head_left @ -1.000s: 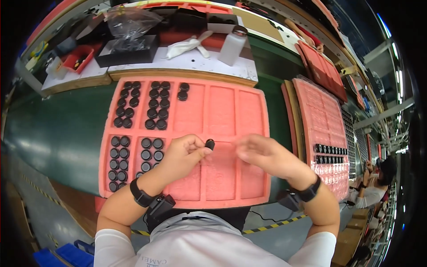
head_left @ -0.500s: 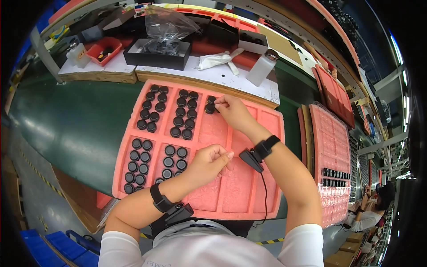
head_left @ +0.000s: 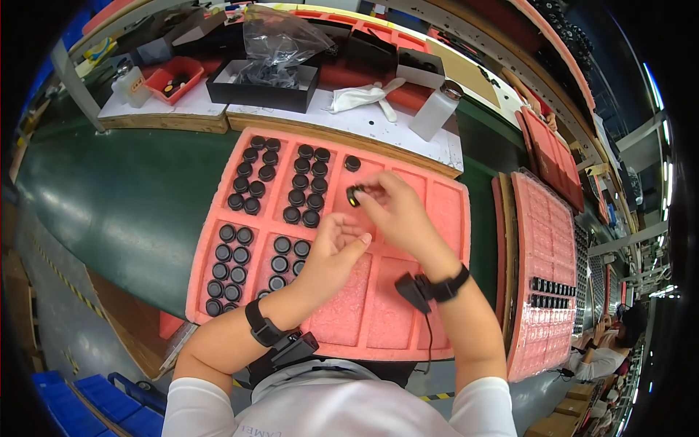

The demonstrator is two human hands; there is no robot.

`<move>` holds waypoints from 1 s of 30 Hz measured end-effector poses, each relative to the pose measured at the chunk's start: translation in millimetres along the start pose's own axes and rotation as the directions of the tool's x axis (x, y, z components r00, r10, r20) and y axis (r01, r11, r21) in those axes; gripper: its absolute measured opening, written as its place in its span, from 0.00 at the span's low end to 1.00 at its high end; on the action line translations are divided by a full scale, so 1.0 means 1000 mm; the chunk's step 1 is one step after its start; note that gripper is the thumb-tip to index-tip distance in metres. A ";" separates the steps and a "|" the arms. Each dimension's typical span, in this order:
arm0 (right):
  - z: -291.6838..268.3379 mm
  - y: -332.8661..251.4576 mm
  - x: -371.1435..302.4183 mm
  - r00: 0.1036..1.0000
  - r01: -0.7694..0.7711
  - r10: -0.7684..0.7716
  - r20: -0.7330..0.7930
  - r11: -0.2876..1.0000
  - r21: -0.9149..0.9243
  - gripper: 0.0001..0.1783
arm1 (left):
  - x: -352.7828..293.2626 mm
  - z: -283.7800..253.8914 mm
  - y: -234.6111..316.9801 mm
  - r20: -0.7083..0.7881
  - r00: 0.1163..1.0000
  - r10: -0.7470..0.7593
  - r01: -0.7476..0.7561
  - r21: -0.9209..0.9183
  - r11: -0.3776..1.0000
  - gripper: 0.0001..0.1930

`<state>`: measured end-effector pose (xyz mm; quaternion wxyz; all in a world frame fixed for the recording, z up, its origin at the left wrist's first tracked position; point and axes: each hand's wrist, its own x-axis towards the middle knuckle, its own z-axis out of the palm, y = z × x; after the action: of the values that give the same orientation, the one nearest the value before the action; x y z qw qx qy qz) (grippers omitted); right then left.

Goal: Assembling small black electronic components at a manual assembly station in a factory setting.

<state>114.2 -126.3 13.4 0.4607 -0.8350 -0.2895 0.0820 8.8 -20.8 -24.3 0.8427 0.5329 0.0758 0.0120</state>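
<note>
A pink foam tray (head_left: 336,320) with rectangular compartments lies in front of me. Short black cylinders that look like small lenses or caps (head_left: 300,197) stand in rows in its left compartments. My right hand (head_left: 399,215) pinches one black cylinder (head_left: 354,195), tilted and showing a yellow mark, above the upper third compartment. One more black cylinder (head_left: 352,163) stands at the top of that compartment. Just below and left of the right hand, my left hand (head_left: 333,251) hovers over the tray, fingers loosely curled, thumb apart, nothing visible in it. Both wrists wear black straps with small devices.
Behind the tray is a white ledge holding a black box (head_left: 262,97) with a plastic bag, a red bin (head_left: 175,80), white gloves (head_left: 360,98) and a bottle (head_left: 435,113). More pink trays (head_left: 542,240) stand to the right. Another person (head_left: 608,342) sits farther right.
My right hand has drawn back toward me, lifting a black cylinder out of the upper third compartment. My left hand has moved up slightly, closer to it.
</note>
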 end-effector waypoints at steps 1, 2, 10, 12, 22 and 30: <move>-0.006 -0.007 -0.017 1.000 0.020 -0.017 -0.025 0.995 0.094 0.12 | -0.001 0.003 0.004 -0.008 1.000 0.030 -0.031 -0.060 0.998 0.07; -0.009 -0.013 -0.031 0.998 0.042 -0.032 -0.052 0.981 0.188 0.12 | -0.003 0.006 0.008 -0.020 0.998 0.060 -0.062 -0.118 0.991 0.09; -0.016 -0.025 -0.082 0.968 0.202 -0.185 -0.167 0.976 0.088 0.09 | -0.002 -0.004 0.012 0.284 0.957 0.050 0.010 -0.206 0.979 0.15; -0.020 -0.016 -0.088 0.989 0.117 -0.060 -0.133 0.869 0.481 0.10 | -0.003 -0.004 0.015 0.333 0.943 0.016 0.080 -0.272 0.959 0.15; -0.019 -0.001 -0.098 0.992 0.059 0.091 -0.085 0.261 0.964 0.12 | -0.003 -0.001 0.012 0.392 0.890 0.235 -0.171 -0.190 0.967 0.16; -0.009 -0.015 -0.098 0.942 0.258 -0.154 -0.299 0.901 0.348 0.12 | -0.011 0.004 0.012 0.306 0.865 0.397 -0.471 0.225 0.853 0.19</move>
<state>31.5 -181.9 18.1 0.6549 -0.6968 -0.2915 -0.0246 -1.0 -20.3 -10.6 0.7324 0.6517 -0.1523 0.1252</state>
